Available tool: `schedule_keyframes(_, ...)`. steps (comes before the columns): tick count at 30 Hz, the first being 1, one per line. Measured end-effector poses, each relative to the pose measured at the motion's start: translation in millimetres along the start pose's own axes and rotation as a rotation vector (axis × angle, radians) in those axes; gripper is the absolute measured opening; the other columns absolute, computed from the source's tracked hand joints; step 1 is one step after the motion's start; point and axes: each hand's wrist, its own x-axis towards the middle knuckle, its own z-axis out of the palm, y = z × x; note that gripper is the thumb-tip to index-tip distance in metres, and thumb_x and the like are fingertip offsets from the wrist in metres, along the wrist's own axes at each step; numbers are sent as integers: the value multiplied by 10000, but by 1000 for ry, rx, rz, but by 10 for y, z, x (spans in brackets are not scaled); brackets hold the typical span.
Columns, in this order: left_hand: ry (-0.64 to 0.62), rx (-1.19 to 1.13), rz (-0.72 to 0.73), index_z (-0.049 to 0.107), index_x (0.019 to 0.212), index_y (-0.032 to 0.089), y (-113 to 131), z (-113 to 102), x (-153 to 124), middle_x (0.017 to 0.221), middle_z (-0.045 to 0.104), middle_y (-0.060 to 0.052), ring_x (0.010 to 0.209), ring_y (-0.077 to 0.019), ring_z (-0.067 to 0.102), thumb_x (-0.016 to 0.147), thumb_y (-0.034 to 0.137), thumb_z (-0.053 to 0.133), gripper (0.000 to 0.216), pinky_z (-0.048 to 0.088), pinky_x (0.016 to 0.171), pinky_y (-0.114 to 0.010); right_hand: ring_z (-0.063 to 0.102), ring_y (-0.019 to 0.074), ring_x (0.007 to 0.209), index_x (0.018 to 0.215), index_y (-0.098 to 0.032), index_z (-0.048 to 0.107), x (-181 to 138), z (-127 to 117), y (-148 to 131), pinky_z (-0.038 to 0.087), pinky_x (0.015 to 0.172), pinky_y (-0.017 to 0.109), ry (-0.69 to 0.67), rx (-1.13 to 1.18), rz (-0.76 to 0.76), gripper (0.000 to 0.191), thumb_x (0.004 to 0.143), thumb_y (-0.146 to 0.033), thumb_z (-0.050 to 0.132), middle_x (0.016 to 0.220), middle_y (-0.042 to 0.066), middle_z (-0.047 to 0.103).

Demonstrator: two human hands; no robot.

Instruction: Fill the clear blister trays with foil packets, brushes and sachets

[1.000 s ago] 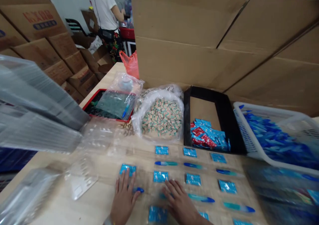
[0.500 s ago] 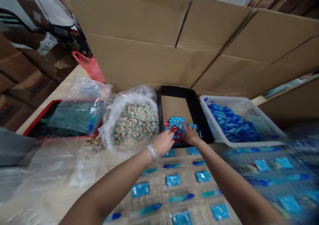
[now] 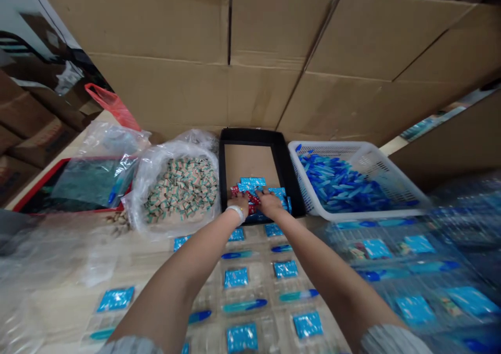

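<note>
Both my arms reach forward into a black tray (image 3: 290, 172) that holds a heap of blue and red packets (image 3: 254, 186). My left hand (image 3: 239, 203), with a white band at the wrist, rests on the near left of the heap, fingers curled into the packets. My right hand (image 3: 268, 202) lies on the heap just beside it, fingers bent down among the packets. What either hand grips is hidden by the fingers. Under my forearms, rows of blue packets (image 3: 236, 278) and blue pens (image 3: 245, 306) lie in clear bags on the wooden table.
A clear bag of small wrapped pieces (image 3: 180, 188) sits left of the tray. A white basket of blue pens (image 3: 354, 179) stands to its right. A red tray (image 3: 58, 179) with plastic bags is at far left. Cardboard walls (image 3: 250, 61) close the back. Filled clear bags (image 3: 430, 255) pile at right.
My hands left the laid-out packets near the table's front and reached forward into the black tray. The view swung right and tilted down, so the person at the back left is out of sight.
</note>
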Motion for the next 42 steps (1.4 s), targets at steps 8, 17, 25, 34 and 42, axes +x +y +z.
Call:
schedule_keyframes(8, 268, -56, 89, 551, 1041, 185, -787, -718, -552, 1036, 569, -72, 955, -154, 517, 805, 273, 431, 279, 365, 847, -239, 540, 229, 890, 950, -138, 579, -156, -289, -216, 367, 734, 304, 262, 120, -42, 263, 827, -289, 402, 934, 133, 603)
schedule_keyframes(17, 334, -123, -421, 615, 913, 116, -2611, -689, -806, 889, 634, -111, 846, -183, 570, 775, 163, 431, 234, 416, 756, -267, 565, 146, 801, 966, -210, 600, -6, -184, -2044, 376, 670, 210, 53, 365, -389, 249, 812, -221, 406, 931, 34, 633)
schedule_keyframes(25, 360, -197, -440, 552, 1019, 119, -2928, -373, -1158, 994, 578, -112, 892, -182, 547, 744, 83, 409, 311, 426, 799, -292, 574, 171, 768, 861, -195, 636, 20, 475, -2759, 386, 639, 242, -74, 252, -255, 256, 808, -191, 385, 856, 55, 642)
schedule_keyframes(34, 427, -233, -481, 544, 959, 97, -3010, -208, -1295, 971, 533, -144, 882, -204, 520, 795, 151, 357, 255, 436, 755, -314, 507, 194, 899, 1002, -162, 540, 185, 728, -3335, 379, 709, 268, 114, 229, -216, 257, 819, -169, 358, 1004, 107, 538)
schedule_keyframes(42, 159, -174, -507, 557, 915, 110, -3064, -311, -1347, 961, 550, -110, 783, -139, 552, 817, 117, 347, 232, 414, 675, -224, 508, 165, 833, 869, -183, 568, 122, 796, -3360, 364, 680, 244, 35, 273, -288, 179, 762, -122, 438, 934, 66, 525)
